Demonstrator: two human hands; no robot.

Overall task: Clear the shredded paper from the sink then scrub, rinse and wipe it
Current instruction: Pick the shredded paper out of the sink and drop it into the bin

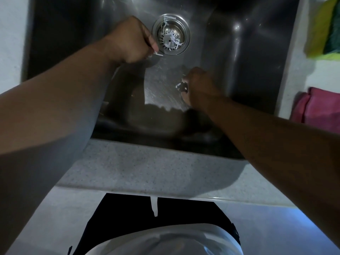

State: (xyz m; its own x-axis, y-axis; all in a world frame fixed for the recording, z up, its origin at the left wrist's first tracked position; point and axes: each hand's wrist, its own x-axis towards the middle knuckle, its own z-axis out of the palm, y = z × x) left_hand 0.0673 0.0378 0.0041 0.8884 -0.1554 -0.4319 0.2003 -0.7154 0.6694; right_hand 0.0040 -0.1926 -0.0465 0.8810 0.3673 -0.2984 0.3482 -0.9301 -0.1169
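Observation:
A stainless steel sink (239, 57) fills the upper view. White shredded paper (170, 40) lies tangled in the round drain strainer (171, 34) near the back. My left hand (132, 41) hovers just left of the drain, fingers curled into a fist that grips paper strips (158, 54) poking out below the thumb. My right hand (198, 83) is lower on the basin floor, fingers curled round a small wad of shreds (181, 85) with dark and white bits showing.
A speckled grey counter edge (147, 166) runs in front of the sink. On the right counter lie a yellow-green sponge (323, 28) and a folded pink cloth (318, 107). A white-lined bin (165, 242) stands below, near my body.

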